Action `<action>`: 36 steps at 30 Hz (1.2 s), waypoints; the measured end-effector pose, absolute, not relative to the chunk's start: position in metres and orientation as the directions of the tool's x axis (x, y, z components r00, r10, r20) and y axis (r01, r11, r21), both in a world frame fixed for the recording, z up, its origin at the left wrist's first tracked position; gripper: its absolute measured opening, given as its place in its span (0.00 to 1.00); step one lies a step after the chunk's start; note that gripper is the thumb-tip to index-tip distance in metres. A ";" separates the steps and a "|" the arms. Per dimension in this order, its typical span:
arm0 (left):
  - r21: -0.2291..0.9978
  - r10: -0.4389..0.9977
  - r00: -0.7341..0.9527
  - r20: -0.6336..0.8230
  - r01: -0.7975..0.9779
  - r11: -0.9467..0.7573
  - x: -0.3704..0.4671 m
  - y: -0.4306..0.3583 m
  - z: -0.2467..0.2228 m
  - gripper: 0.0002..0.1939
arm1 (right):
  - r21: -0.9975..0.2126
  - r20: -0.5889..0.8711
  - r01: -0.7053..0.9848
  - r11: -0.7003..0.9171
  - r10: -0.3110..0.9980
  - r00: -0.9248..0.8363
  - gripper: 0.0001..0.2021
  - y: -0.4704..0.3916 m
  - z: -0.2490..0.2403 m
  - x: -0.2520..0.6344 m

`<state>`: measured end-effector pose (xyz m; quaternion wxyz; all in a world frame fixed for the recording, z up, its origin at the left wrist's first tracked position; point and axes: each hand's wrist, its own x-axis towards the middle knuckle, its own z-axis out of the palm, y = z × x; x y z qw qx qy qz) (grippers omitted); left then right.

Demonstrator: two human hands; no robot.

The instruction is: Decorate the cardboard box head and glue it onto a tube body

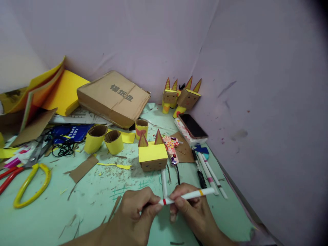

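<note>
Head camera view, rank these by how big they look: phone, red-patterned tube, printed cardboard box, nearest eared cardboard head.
Largest to smallest:
1. Printed cardboard box
2. Nearest eared cardboard head
3. Phone
4. Red-patterned tube

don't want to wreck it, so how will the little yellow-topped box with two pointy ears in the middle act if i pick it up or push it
The box looks like cardboard, so probably light and fairly stiff. Its thin ears would likely bend if grabbed. Flat sides suggest it would slide rather than roll.

Soft, rather dim light leaves faint shadows; detail is slightly smeary, and blackness rounds the upper right corner.
</note>
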<state>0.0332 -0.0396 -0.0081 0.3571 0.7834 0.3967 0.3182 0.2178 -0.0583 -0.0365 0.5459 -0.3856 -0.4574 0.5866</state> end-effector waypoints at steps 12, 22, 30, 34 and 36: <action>0.834 0.992 -0.001 0.124 0.542 -0.103 0.001 0.007 0.002 0.10 | -0.461 0.437 0.873 0.157 0.897 0.070 0.18 -0.061 0.008 0.345; 0.936 0.975 0.031 -0.219 0.289 0.201 -0.003 0.028 0.004 0.22 | -0.205 0.265 0.969 0.135 0.961 -0.078 0.29 -0.026 -0.038 0.370; 0.880 0.890 0.064 -0.451 -0.139 0.455 -0.005 0.027 0.023 0.11 | -0.332 0.468 0.884 0.329 0.871 -0.148 0.20 -0.030 -0.012 0.329; 0.859 0.877 0.098 -0.470 -0.180 0.480 -0.008 0.028 0.026 0.08 | -0.310 0.450 0.890 0.336 0.876 -0.174 0.17 -0.028 -0.013 0.313; 0.888 0.902 0.091 -0.423 -0.158 0.432 -0.009 0.028 0.024 0.10 | -0.269 0.488 0.920 0.284 0.864 -0.124 0.16 -0.028 -0.013 0.313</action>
